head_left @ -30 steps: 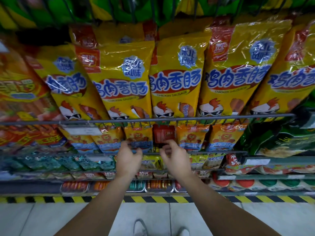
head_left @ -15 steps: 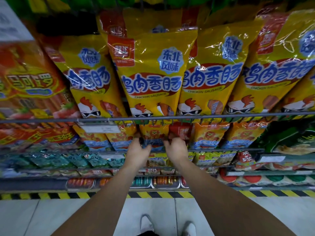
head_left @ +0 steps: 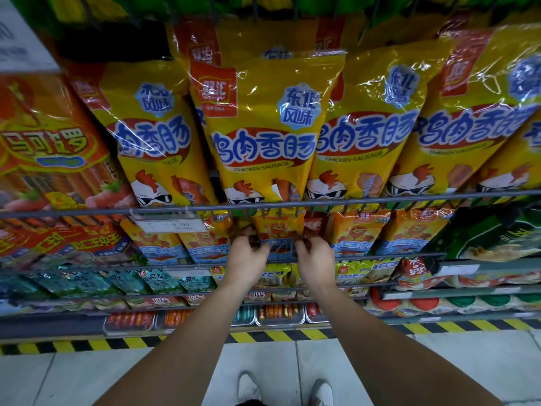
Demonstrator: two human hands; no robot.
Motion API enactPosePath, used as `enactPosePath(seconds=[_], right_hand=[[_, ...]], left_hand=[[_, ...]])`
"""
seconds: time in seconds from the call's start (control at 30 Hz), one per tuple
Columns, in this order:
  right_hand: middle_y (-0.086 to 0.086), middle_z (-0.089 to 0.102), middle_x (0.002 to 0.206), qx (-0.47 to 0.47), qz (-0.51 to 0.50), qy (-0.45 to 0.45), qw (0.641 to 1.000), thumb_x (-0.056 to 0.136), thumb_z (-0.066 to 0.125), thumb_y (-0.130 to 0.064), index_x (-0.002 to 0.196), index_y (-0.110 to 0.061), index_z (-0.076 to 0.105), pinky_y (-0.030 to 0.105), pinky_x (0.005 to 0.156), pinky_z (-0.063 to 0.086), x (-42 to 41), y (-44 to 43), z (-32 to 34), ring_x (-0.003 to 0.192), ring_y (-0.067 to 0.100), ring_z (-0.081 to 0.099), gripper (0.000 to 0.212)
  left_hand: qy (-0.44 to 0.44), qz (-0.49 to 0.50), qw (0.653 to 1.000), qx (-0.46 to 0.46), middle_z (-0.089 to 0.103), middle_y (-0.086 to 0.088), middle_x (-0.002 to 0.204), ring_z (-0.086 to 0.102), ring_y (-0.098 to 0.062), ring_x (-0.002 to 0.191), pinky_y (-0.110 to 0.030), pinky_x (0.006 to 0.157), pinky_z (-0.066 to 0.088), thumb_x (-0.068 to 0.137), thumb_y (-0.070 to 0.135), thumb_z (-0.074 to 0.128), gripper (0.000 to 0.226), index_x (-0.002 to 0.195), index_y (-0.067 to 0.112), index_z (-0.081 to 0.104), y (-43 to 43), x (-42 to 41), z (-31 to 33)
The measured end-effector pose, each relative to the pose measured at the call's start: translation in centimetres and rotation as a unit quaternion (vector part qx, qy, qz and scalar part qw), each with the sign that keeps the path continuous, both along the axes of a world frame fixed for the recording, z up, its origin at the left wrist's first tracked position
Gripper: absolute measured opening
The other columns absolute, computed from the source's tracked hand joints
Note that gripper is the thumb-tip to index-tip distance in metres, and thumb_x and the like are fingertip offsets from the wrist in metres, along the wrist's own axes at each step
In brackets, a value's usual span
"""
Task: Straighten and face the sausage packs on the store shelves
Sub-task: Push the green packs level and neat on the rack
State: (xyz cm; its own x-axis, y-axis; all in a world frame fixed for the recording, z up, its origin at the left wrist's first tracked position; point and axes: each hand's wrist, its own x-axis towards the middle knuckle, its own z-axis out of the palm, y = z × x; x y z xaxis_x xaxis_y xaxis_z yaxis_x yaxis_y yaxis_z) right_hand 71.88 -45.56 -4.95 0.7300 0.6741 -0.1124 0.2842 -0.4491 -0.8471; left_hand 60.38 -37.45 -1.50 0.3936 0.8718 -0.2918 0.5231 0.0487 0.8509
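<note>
Gripping the orange sausage pack [head_left: 278, 230] just below the wire rail [head_left: 380, 200], you had your left hand [head_left: 247, 260] curled on its left edge and your right hand [head_left: 316, 259] on its right edge.

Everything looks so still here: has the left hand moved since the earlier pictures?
Yes, slightly upward: the left hand now sits nearer the wire rail above it, fingers higher on the orange pack.

The orange pack [head_left: 278, 230] in the grip is glossy plastic film, the yellow packs [head_left: 263, 127] above it shine in crinkled plastic wrap, and the rail [head_left: 380, 199] over the grip is dull grey metal wire.
</note>
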Motion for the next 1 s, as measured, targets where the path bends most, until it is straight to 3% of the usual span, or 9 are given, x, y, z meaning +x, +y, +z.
enactPosePath(seconds=[0.17, 0.33, 0.4, 0.53, 0.63, 0.73, 0.87, 1.0], right_hand=[[0.006, 0.051, 0.06, -0.017, -0.003, -0.003, 1.0, 0.102, 0.05, -0.023, 0.086, -0.006, 0.061, 0.03, 0.046, 0.022, 0.7, -0.5, -0.3, 0.046, 0.02, 0.039, 0.026], [0.007, 0.057, 0.067, -0.057, 0.019, -0.035, 0.998, 0.103, 0.047, -0.024, 0.093, -0.008, 0.059, 0.029, 0.043, 0.025, 1.0, -0.4, -0.7, 0.05, 0.022, 0.048, 0.022], [0.007, 0.057, 0.066, -0.069, 0.021, -0.043, 0.996, 0.103, 0.045, -0.024, 0.097, -0.009, 0.057, 0.029, 0.042, 0.025, 1.1, -0.6, -0.8, 0.049, 0.022, 0.049, 0.02], [0.005, 0.056, 0.064, -0.08, 0.02, -0.037, 0.996, 0.104, 0.043, -0.026, 0.1, -0.01, 0.054, 0.029, 0.041, 0.025, 1.6, -1.0, -0.8, 0.049, 0.023, 0.05, 0.019], [0.007, 0.057, 0.068, -0.081, 0.026, -0.03, 0.996, 0.104, 0.044, -0.027, 0.102, -0.012, 0.054, 0.029, 0.043, 0.027, 1.8, -1.0, -0.8, 0.053, 0.026, 0.052, 0.019], [0.008, 0.058, 0.07, -0.085, 0.029, -0.024, 0.996, 0.104, 0.044, -0.028, 0.103, -0.011, 0.055, 0.029, 0.044, 0.028, 1.8, -0.8, -1.0, 0.055, 0.027, 0.052, 0.021], [0.011, 0.059, 0.073, -0.097, 0.042, -0.02, 0.994, 0.104, 0.043, -0.027, 0.104, -0.01, 0.055, 0.029, 0.044, 0.028, 1.9, -0.7, -0.7, 0.055, 0.026, 0.051, 0.021], [0.012, 0.061, 0.077, -0.104, 0.053, -0.01, 0.993, 0.103, 0.044, -0.026, 0.104, -0.011, 0.056, 0.028, 0.044, 0.029, 2.1, -0.7, -0.4, 0.057, 0.026, 0.052, 0.019]], left_hand=[[0.007, 0.003, 1.0, -0.013, 0.068, -0.005, 0.11, 0.061, -0.025, 0.093, -0.03, 0.077, 0.044, 0.092, 0.021, 0.064, 0.037, 0.127, 0.012, 0.054, -0.6, 0.7, -0.4], [0.016, 0.003, 1.0, -0.012, 0.062, 0.005, 0.092, 0.06, -0.018, 0.08, -0.027, 0.069, 0.042, 0.095, 0.02, 0.06, 0.035, 0.128, 0.017, 0.047, -1.0, 0.8, -0.3], [0.024, -0.005, 1.0, -0.003, 0.068, -0.001, 0.1, 0.061, -0.016, 0.079, -0.026, 0.067, 0.041, 0.096, 0.021, 0.059, 0.032, 0.126, 0.018, 0.049, -1.1, 0.8, -0.4], [0.051, -0.027, 0.998, 0.003, 0.069, -0.008, 0.112, 0.065, -0.029, 0.098, -0.031, 0.078, 0.046, 0.096, 0.024, 0.058, 0.041, 0.135, 0.019, 0.046, -1.3, 1.1, -0.6], [0.071, -0.045, 0.996, 0.014, 0.068, -0.004, 0.112, 0.065, -0.023, 0.095, -0.034, 0.08, 0.051, 0.095, 0.027, 0.058, 0.04, 0.133, 0.021, 0.047, -1.3, 1.3, -0.8], [0.096, -0.056, 0.993, 0.026, 0.067, -0.004, 0.112, 0.062, -0.019, 0.088, -0.03, 0.075, 0.046, 0.098, 0.031, 0.055, 0.04, 0.135, 0.018, 0.047, -1.1, 1.7, -0.7], [0.115, -0.056, 0.991, 0.022, 0.062, -0.004, 0.092, 0.053, -0.013, 0.066, -0.03, 0.057, 0.038, 0.103, 0.034, 0.044, 0.038, 0.136, 0.014, 0.044, -1.3, 2.1, 0.0], [0.122, -0.046, 0.991, 0.01, 0.054, -0.002, 0.078, 0.048, -0.014, 0.064, -0.031, 0.054, 0.033, 0.104, 0.032, 0.041, 0.035, 0.124, 0.007, 0.053, -1.2, 2.4, 0.2]])
